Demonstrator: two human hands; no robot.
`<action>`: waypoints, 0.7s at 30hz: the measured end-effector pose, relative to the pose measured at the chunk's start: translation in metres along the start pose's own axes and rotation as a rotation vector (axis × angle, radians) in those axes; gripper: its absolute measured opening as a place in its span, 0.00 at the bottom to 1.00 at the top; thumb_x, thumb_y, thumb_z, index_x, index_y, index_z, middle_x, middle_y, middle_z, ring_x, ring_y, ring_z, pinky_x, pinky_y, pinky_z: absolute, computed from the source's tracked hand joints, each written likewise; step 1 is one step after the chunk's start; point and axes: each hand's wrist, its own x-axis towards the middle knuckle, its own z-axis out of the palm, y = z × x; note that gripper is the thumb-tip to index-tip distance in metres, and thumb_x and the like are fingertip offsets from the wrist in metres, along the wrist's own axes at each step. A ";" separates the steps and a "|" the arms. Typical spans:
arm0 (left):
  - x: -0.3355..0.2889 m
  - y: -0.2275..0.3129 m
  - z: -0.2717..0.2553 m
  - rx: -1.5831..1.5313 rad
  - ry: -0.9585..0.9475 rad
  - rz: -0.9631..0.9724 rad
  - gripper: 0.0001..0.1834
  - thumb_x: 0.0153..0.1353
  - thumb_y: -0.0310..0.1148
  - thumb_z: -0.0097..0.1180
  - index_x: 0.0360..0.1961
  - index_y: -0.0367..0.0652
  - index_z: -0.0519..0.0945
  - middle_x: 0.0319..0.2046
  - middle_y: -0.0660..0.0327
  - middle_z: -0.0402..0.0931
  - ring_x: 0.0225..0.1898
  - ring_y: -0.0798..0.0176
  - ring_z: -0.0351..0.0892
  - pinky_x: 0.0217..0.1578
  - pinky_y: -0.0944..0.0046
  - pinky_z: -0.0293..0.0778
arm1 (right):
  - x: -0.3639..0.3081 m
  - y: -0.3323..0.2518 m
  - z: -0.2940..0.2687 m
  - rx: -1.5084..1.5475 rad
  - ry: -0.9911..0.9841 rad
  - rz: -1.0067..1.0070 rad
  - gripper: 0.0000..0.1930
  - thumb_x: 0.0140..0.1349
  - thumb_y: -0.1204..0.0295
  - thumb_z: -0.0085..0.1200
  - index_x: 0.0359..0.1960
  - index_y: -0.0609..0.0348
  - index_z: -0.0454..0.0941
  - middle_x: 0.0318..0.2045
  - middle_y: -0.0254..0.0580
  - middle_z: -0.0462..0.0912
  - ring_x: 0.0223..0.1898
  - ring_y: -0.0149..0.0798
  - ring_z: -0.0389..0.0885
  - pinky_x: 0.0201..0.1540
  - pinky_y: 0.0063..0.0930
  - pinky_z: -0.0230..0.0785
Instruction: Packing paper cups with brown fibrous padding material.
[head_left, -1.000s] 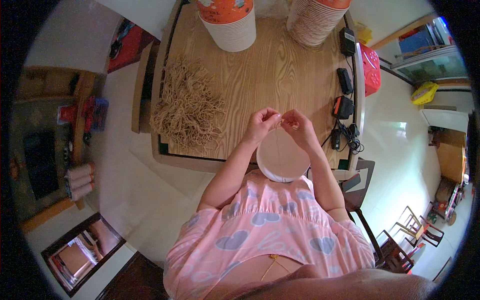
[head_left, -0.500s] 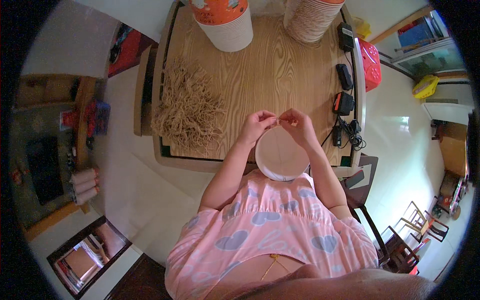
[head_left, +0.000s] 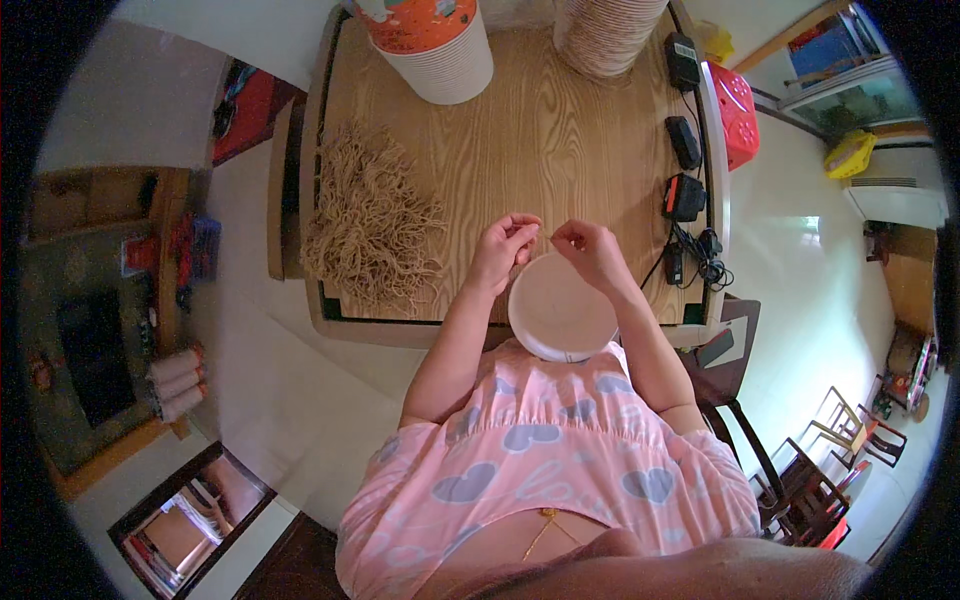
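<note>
A round white paper bucket (head_left: pixel 562 308), its opening facing up, rests between my lap and the table's near edge. Just beyond its far rim, my left hand (head_left: pixel 508 246) is closed in a pinch, and my right hand (head_left: pixel 592 250) pinches above the rim's right part. A small gap separates the fingertips. They appear to hold ends of a thin string, which is barely visible there. Left of my hands lies a loose heap of tan twine strands (head_left: pixel 375 225) on the wood-grain table (head_left: pixel 510 150).
At the back stand a stack of white buckets (head_left: pixel 445 75) with an orange printed top and a second stack (head_left: pixel 605 40) wrapped in twine. Black adapters (head_left: pixel 684 198) and coiled cables (head_left: pixel 708 262) line the right edge. A red plastic stool (head_left: pixel 735 118) stands beyond it.
My hands, previously together at the bucket's far rim, have drawn slightly apart. The strand seen across the bucket's opening no longer shows clearly. The view has shifted a little.
</note>
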 end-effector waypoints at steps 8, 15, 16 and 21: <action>0.000 -0.010 0.007 0.275 0.096 0.064 0.04 0.55 0.28 0.56 0.30 0.39 0.78 0.25 0.68 0.75 0.27 0.77 0.70 0.30 0.76 0.67 | -0.002 -0.005 0.001 0.066 0.016 -0.059 0.07 0.53 0.73 0.56 0.27 0.65 0.75 0.21 0.35 0.76 0.25 0.25 0.70 0.29 0.22 0.66; 0.003 -0.014 0.008 0.318 0.103 0.196 0.03 0.54 0.28 0.56 0.29 0.39 0.78 0.24 0.67 0.76 0.27 0.76 0.71 0.30 0.75 0.67 | -0.001 -0.002 -0.001 -0.003 -0.012 -0.036 0.08 0.48 0.70 0.57 0.27 0.61 0.77 0.24 0.44 0.79 0.25 0.39 0.76 0.30 0.31 0.69; 0.003 -0.015 0.006 0.319 0.103 0.197 0.03 0.54 0.28 0.56 0.29 0.39 0.78 0.24 0.67 0.76 0.27 0.76 0.71 0.30 0.75 0.67 | -0.001 -0.004 -0.001 -0.025 -0.019 -0.021 0.08 0.48 0.70 0.57 0.27 0.61 0.77 0.24 0.45 0.80 0.25 0.39 0.76 0.30 0.31 0.69; 0.005 -0.018 0.002 0.481 0.139 0.290 0.04 0.53 0.28 0.57 0.27 0.38 0.79 0.23 0.67 0.76 0.24 0.75 0.71 0.27 0.73 0.68 | 0.000 -0.003 0.000 -0.063 0.000 -0.037 0.08 0.49 0.70 0.56 0.27 0.61 0.77 0.24 0.46 0.79 0.25 0.41 0.77 0.30 0.32 0.69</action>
